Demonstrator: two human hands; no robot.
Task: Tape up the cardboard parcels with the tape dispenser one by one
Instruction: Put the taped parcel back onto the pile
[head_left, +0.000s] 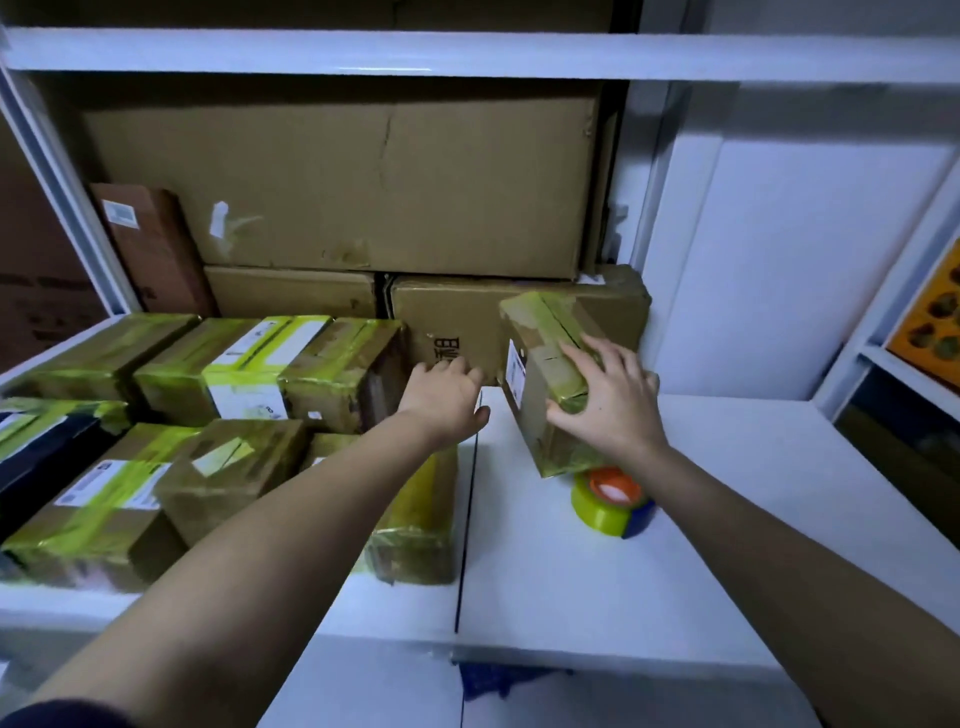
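My right hand grips a small cardboard parcel wrapped in yellow-green tape, held tilted above the white shelf. Just below the parcel stands the tape dispenser, a yellow-green roll with an orange core and a blue part. My left hand reaches forward beside the parcel, fingers spread, holding nothing, close to a plain brown box at the back. Several taped parcels lie packed together on the left of the shelf.
A big brown carton sits on smaller boxes at the back. A reddish-brown box leans at the left. A white shelf board runs overhead. An orange box stands in the right-hand shelving.
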